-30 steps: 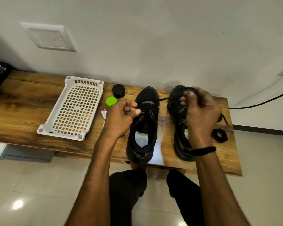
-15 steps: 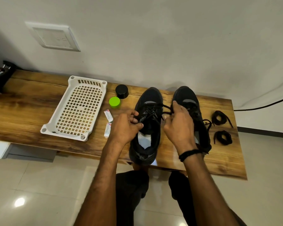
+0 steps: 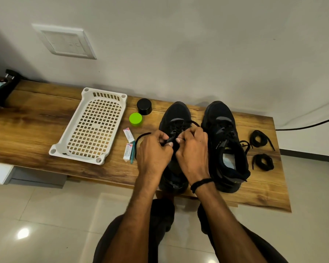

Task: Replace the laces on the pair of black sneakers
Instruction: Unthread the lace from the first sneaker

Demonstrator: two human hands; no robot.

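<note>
The bench (image 3: 36, 130) carries both black sneakers side by side, toes to the wall. The right hand (image 3: 193, 149) has come off the right sneaker (image 3: 222, 130) to join the left hand (image 3: 152, 150) over the left sneaker (image 3: 176, 114), so unlacing it seems just begun. Both hands, close together, are curled and pinching its lace (image 3: 141, 136), one end looping out leftward. Two coiled laces (image 3: 257, 138) lie unused beside the right sneaker.

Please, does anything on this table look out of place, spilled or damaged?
Nothing looks spilled or damaged. Only laces are untidy: the left hand and right hand pinch the left sneaker's lace, which loops out over the table, and the right sneaker's lace end trails loose toward two coiled laces.
</note>
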